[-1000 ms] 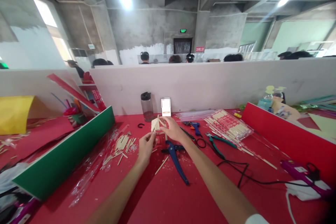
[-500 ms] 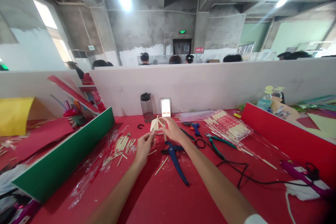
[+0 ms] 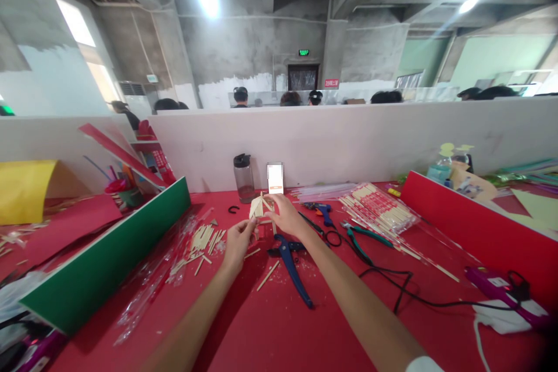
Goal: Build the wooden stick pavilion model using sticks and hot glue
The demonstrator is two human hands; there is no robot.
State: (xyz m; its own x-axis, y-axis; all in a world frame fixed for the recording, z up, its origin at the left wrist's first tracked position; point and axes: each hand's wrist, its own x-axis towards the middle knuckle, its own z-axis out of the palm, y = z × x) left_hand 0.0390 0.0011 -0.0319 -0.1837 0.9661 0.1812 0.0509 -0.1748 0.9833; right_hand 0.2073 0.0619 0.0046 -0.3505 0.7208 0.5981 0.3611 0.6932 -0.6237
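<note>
Clock positions are read from the stick assembly [image 3: 257, 207], with 12 o'clock toward the white partition [image 3: 349, 142].

Stick assembly: a small, pale, wood-coloured structure with sticks set side by side and slanting sticks meeting at the top. It is held just above the bench [image 3: 257, 337], between the two hands.

Right hand [image 3: 285, 216]: at 2 to 4 o'clock, partly curled, thumb and fingers closed on the right side of the stick assembly.

Left hand [image 3: 238, 241]: at 7 o'clock, fingertips pinched together at the lower left edge of the stick assembly. The fingertips are small in view, so whether they grip a separate piece cannot be told.

Surrounding items:
- Blue cutter [image 3: 291, 270]: 5 o'clock, lying flat, its handle extending toward the person.
- Loose stick [image 3: 268, 276]: 6 o'clock, beside the blue cutter.
- Short sticks [image 3: 203, 239]: 8 o'clock, in a loose pile.
- Black curved piece [image 3: 233, 209]: 9 o'clock.
- Bottle [image 3: 244, 177]: 11 o'clock, upright, with a black lid.
- Phone [image 3: 275, 178]: 1 o'clock, upright, screen lit.
- Blue glue gun [image 3: 323, 212]: 3 o'clock.
- Green-handled pliers [image 3: 372, 235]: between 3 and 4 o'clock.
- Stick packs [image 3: 379, 206]: 3 o'clock, farther out, in red-marked clear wrapping.
</note>
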